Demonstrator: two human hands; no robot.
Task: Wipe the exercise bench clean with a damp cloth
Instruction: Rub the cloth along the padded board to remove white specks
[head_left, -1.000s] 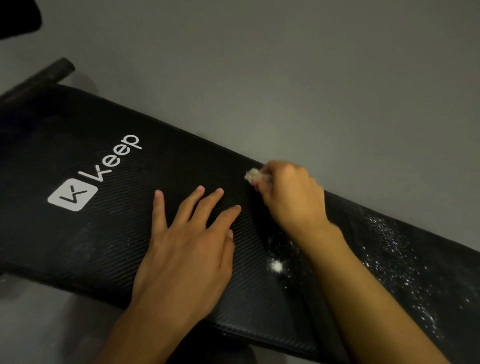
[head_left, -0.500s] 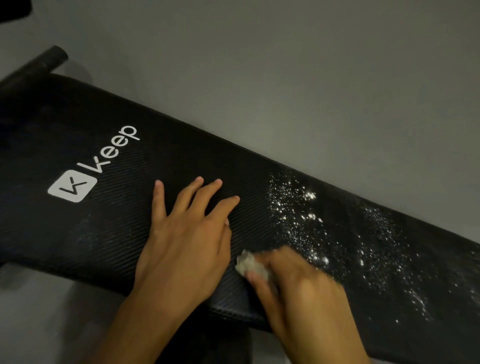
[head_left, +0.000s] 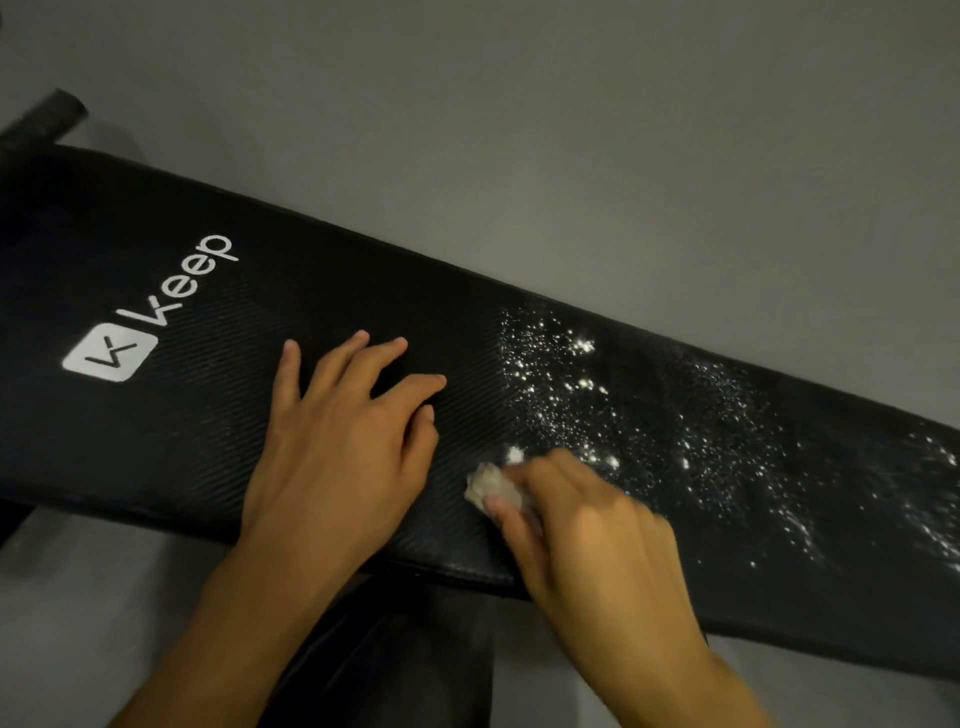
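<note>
Head view looks down on the black exercise bench (head_left: 363, 291), which runs from upper left to lower right over a grey floor (head_left: 571, 130), its padded top ribbed in fine diagonal lines and printed with a white Keep logo (head_left: 156, 322). I see the left hand (head_left: 343, 452) lying flat on the pad beside the logo, fingers straight and spread, holding nothing, set there as a brace. The right hand (head_left: 597, 540), blurred, sits near the front edge with its fingers curled round a small pale wad of cloth (head_left: 491, 486) that pokes out past the fingertips and touches the pad. Just beyond the wad a scatter of white specks (head_left: 561, 374) spreads rightward over the pad, while the stretch by the logo looks dark and clean. I judge the cloth soft, light and limp, so it wants bunching tight in the fingers with pressure put through the fingertips, or it will roll and skid. The pad looks firm yet cushioned, and its ribbing will likely trap powder, so strokes along the ribs should lift more. I take the bench to be heavy enough to stay put, though I cannot see its feet; only a dark frame tube (head_left: 57, 111) shows at the far left end
</note>
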